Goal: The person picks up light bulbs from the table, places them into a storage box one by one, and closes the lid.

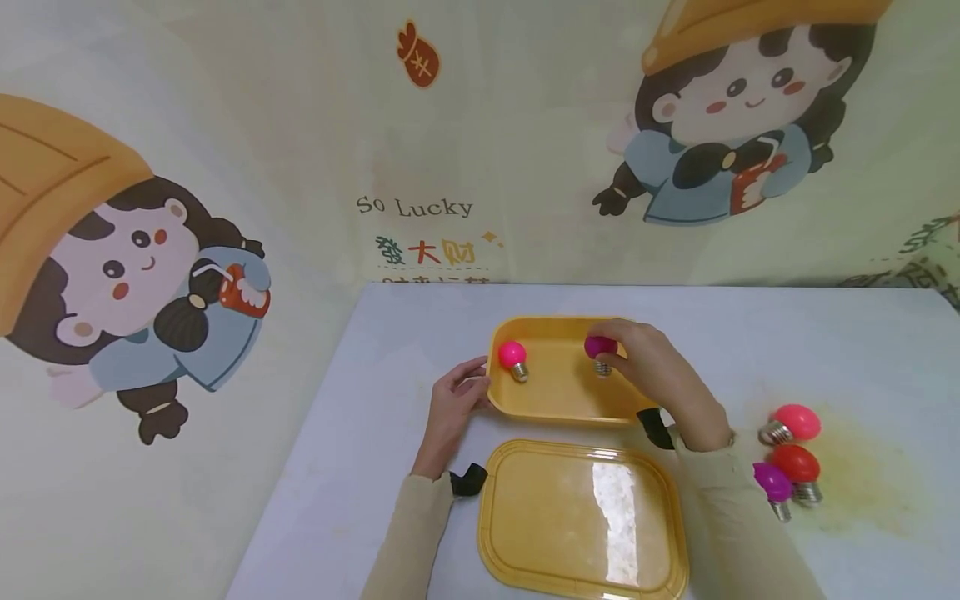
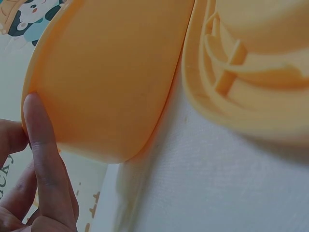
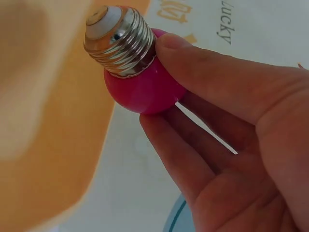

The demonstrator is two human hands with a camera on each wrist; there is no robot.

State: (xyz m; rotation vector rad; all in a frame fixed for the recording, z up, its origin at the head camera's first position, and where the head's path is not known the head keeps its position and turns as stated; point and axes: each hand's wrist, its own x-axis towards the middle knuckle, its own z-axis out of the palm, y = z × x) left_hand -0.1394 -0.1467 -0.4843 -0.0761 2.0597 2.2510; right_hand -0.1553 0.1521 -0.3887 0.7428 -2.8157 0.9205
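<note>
In the head view a yellow rectangular container (image 1: 562, 414) stands on the table. My left hand (image 1: 459, 396) holds its left end; in the left wrist view one finger (image 2: 41, 130) lies along the outer wall, with another at the rim. A bright pink light bulb (image 1: 512, 354) lies inside, at the left. My right hand (image 1: 660, 367) pinches a purple-magenta light bulb (image 1: 601, 346) by its round part over the right half of the container. Its metal screw base (image 3: 123, 41) points downward in the head view, with the thumb close to it.
A yellow lid (image 1: 555, 517) lies flat in front of the container. Right of my right forearm are a pink bulb (image 1: 798, 422), a red bulb (image 1: 795, 462) and a purple bulb (image 1: 772, 481), partly behind the sleeve. A printed cloth wall (image 1: 525, 150) rises behind the table.
</note>
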